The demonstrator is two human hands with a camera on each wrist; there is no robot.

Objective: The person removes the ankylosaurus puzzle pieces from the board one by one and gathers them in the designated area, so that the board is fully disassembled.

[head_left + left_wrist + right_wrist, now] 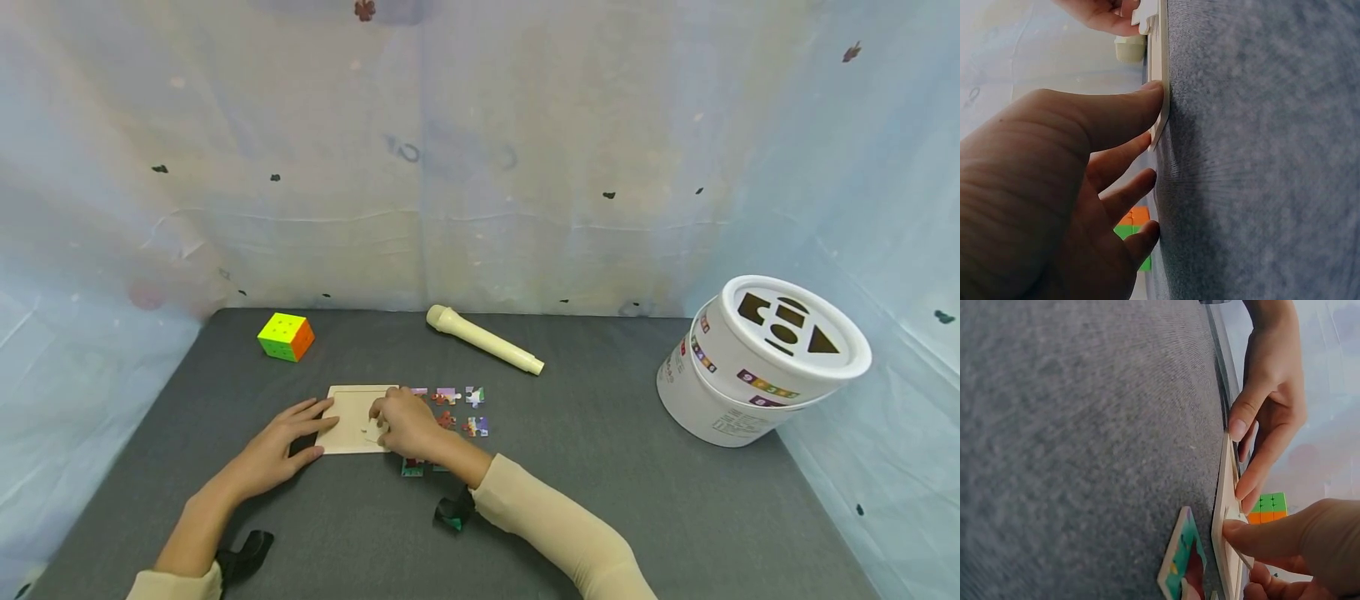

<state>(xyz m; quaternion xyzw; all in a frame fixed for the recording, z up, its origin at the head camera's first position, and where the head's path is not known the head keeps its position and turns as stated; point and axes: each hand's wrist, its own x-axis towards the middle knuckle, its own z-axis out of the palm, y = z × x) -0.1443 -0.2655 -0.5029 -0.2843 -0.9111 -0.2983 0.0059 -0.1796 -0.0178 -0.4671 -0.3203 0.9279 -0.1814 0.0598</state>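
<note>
A shallow pale wooden puzzle tray (348, 408) lies on the grey table. My left hand (281, 442) rests at its left side, fingers extended, with the thumb and index fingertip touching the rim. Over the tray's right part, my right hand (408, 425) pinches a pale-sided puzzle piece (372, 431) between thumb and fingers. In the right wrist view that piece stands tilted against the tray's surface, partly hidden by the thumb. Several colourful jigsaw pieces (447, 396) lie to the right of the tray, some covered by my right hand and forearm.
A colourful puzzle cube (286, 337) sits at the back left. Behind the pieces lies a cream stick-shaped object (486, 340) with a rounded head. A white bucket (720, 400) stands at the right, its lid (840, 333) cut with shaped holes. Sheeting hangs behind the table.
</note>
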